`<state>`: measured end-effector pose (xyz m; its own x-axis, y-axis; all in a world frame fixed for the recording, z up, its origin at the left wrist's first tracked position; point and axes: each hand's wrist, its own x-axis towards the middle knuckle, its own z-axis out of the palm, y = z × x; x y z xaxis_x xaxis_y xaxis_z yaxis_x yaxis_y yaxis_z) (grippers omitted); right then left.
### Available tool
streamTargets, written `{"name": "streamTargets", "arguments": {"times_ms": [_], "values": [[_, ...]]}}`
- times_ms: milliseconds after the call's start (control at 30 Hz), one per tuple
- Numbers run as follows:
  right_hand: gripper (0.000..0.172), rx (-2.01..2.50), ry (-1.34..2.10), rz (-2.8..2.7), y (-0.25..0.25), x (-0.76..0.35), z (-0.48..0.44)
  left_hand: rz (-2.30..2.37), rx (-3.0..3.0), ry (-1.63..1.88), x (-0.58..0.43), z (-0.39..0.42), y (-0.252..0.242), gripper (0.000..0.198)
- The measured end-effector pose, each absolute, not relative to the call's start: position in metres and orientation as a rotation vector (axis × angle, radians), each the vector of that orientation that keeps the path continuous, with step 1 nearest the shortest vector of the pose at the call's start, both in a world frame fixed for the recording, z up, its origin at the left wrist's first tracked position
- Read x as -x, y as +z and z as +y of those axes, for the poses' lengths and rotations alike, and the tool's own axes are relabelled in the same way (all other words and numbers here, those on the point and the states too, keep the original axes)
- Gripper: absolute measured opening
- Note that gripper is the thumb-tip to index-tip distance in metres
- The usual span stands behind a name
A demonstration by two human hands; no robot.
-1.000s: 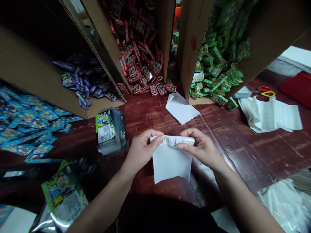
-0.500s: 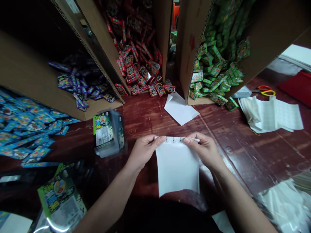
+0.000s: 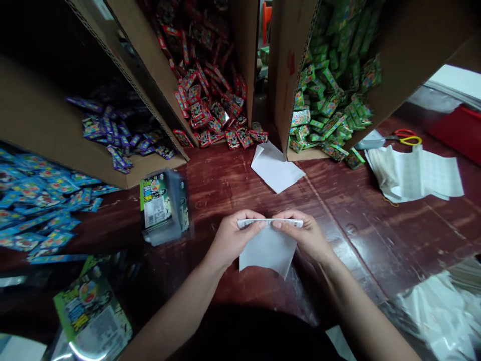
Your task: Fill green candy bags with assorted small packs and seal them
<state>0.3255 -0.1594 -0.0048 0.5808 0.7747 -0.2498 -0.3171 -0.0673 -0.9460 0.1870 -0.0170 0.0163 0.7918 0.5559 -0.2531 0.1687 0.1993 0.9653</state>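
A white paper sheet (image 3: 265, 250) hangs between my two hands over the dark red table, its top edge folded into a narrow strip. My left hand (image 3: 235, 238) pinches the left part of that strip between thumb and fingers. On the right part, my right hand (image 3: 302, 233) grips in the same way, the two thumbs close together near the middle. Some dark print shows along the fold, too small to read. Beyond my hands lies a folded white paper (image 3: 278, 168), its tip against a cardboard box corner.
Open cardboard boxes hold small purple packets (image 3: 120, 130), red packets (image 3: 210, 110) and green packets (image 3: 330, 110). Blue packets (image 3: 37, 200) pile at left, near printed plastic pouches (image 3: 161, 205). At right are scissors (image 3: 408, 138), a strip of pale sheets (image 3: 417, 170) and white plastic (image 3: 443, 311).
The top of the sheet has been folded over further, so the hanging part is shorter. My hands have moved closer together along the fold.
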Motion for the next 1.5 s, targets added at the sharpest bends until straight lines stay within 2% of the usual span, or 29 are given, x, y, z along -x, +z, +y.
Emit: {"name": "streamTargets", "arguments": {"times_ms": [133,267,500,767,900,1033,1100,1200,1333,1500], "values": [[0.023,1.400,0.864,-0.441,-0.003,-0.321,-0.159,0.699,-1.345,0.277,-0.192,-0.017,0.014,0.035],[0.032,1.454,0.849,-0.394,-0.006,-0.328,-0.163,0.752,-1.299,0.229,-0.192,-0.009,0.009,0.045],[0.031,1.521,0.776,-0.418,-0.013,-0.350,-0.177,0.751,-1.374,0.384,-0.187,0.003,-0.004,0.028],[0.033,1.587,0.675,-0.449,-0.008,-0.351,-0.179,0.763,-1.372,0.411,-0.192,-0.003,-0.004,0.028],[0.040,1.655,0.684,-0.465,-0.004,-0.360,-0.189,0.759,-1.435,0.369,-0.198,-0.003,-0.009,0.034],[0.043,1.754,0.671,-0.573,-0.013,-0.381,-0.198,0.731,-1.636,0.405,-0.220,0.001,-0.020,0.037],[0.047,1.846,0.606,-0.630,-0.022,-0.396,-0.200,0.753,-1.733,0.460,-0.231,-0.001,-0.025,0.032],[0.044,1.958,0.514,-0.673,-0.038,-0.416,-0.200,0.751,-2.084,0.576,-0.242,-0.014,-0.033,0.036],[0.035,2.133,0.367,-0.702,-0.051,-0.423,-0.197,0.380,-2.668,0.389,-0.246,-0.043,-0.043,0.032],[0.038,2.469,0.036,-0.952,-0.049,-0.381,-0.186,0.333,-2.821,0.280,-0.249,-0.055,-0.048,0.035]]}}
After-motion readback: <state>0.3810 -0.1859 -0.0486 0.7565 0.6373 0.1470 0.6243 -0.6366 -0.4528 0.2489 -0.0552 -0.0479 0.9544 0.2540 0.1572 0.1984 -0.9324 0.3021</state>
